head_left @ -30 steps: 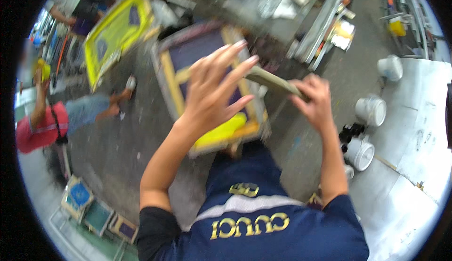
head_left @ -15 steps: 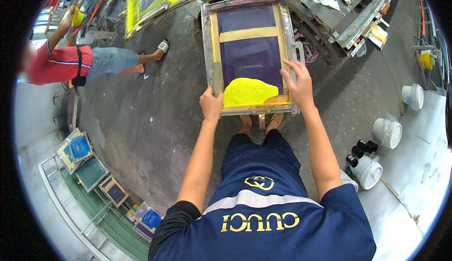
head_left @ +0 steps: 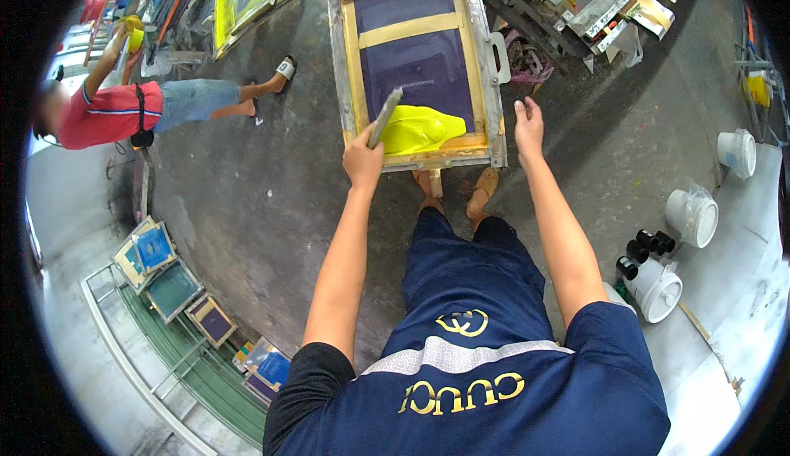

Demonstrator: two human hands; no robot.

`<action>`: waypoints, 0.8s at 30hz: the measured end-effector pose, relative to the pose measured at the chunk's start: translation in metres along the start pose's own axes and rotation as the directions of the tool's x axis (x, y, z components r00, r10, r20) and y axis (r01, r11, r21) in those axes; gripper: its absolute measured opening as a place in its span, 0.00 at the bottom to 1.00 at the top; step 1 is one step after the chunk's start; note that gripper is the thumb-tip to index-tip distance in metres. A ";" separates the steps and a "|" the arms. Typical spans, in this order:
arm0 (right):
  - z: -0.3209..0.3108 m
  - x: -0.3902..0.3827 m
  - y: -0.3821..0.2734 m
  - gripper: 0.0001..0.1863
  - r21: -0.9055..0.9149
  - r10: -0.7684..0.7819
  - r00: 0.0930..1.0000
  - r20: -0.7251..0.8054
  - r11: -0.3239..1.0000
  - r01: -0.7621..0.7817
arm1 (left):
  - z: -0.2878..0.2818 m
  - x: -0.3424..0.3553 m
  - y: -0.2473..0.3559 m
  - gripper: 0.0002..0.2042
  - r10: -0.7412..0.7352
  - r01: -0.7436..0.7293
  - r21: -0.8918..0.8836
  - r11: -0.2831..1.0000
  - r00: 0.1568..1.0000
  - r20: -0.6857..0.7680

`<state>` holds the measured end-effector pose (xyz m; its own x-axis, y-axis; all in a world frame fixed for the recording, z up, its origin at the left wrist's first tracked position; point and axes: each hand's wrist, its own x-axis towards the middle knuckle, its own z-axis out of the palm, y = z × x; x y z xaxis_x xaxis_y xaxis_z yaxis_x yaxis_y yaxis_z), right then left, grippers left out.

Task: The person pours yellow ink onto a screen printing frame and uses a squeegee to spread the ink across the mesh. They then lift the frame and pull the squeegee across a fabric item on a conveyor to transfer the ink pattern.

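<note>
A screen-printing frame (head_left: 485, 118) with a dark purple mesh (head_left: 411, 61) and yellowish tape borders lies in front of me above my feet. A pool of bright yellow ink (head_left: 420, 131) spreads over its near end. My left hand (head_left: 363, 156) grips a long grey squeegee (head_left: 389, 106), held tilted over the frame's near left corner beside the ink. Just outside the frame's right edge, below a pale handle (head_left: 498, 61) on that side, my right hand (head_left: 528, 131) is open, fingers slightly bent and holding nothing.
At left, a co-worker (head_left: 111, 114) in red holds something yellow. A yellow-meshed frame (head_left: 247, 11) stands top left, smaller frames (head_left: 177, 291) lower left. A metal rack (head_left: 601, 11) is top right; white buckets (head_left: 691, 217) and black containers (head_left: 638, 250) line the right.
The squeegee passed from my right hand to my left by half a second ago, and now leans rightward over the ink. My right hand has since moved off the frame's right edge.
</note>
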<state>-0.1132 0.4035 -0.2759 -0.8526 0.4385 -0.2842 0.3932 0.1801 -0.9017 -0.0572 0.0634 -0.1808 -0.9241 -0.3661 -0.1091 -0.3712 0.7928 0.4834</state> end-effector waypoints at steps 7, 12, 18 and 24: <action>0.039 -0.014 0.013 0.31 0.206 0.152 0.986 0.072 0.965 -0.164 | 0.037 -0.022 0.025 0.23 0.514 -0.515 0.040 0.856 0.857 0.036; 0.043 -0.014 0.014 0.32 0.200 0.158 0.982 0.104 0.964 -0.177 | 0.032 0.010 0.023 0.26 0.428 -0.426 0.101 0.899 0.904 -0.002; 0.040 -0.030 -0.010 0.33 0.126 0.191 0.978 0.085 0.971 -0.201 | 0.038 -0.008 -0.002 0.30 0.567 -0.589 0.115 0.800 0.805 0.177; 0.043 -0.035 -0.011 0.35 0.163 0.160 0.983 0.084 0.971 -0.172 | 0.040 0.029 0.015 0.29 0.533 -0.544 0.161 0.823 0.839 0.112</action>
<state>-0.1028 0.3482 -0.2705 -0.8043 0.3864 -0.4514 0.4727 -0.0441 -0.8801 -0.0936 0.0842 -0.2116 -0.9831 0.1697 0.0686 0.1828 0.9305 0.3176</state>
